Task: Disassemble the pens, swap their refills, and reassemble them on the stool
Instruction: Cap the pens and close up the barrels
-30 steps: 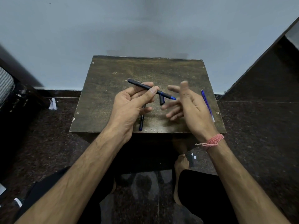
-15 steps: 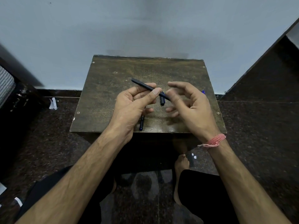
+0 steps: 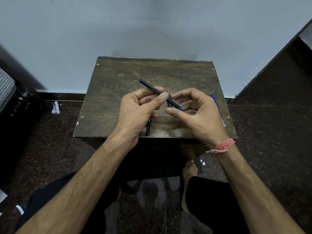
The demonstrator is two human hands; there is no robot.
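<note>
My left hand point(image 3: 136, 112) grips a dark pen point(image 3: 150, 87) between thumb and fingers, slanted above the stool point(image 3: 109, 98) with its blue tip point(image 3: 181, 108) pointing right. My right hand point(image 3: 199, 114) curls around that tip. Its index fingertip is at the barrel and its thumb sits just below; a firm grip is not clear. A dark cap point(image 3: 169, 104) lies on the stool behind the pen. A second dark pen point(image 3: 148, 128) lies near the front edge, partly under my left hand. A blue refill point(image 3: 217, 107) lies along the stool's right side.
The stool stands against a pale wall point(image 3: 152, 31) on a dark speckled floor point(image 3: 50, 149). Paper scraps point(image 3: 55, 107) lie at the left, and dark furniture point(image 3: 278, 78) rises at the right. My knees and bare foot point(image 3: 190, 168) are below the front edge.
My right hand moved left from open beside the pen to its blue tip, closed there, then loosened its fingers. My left hand kept hold of the pen.
</note>
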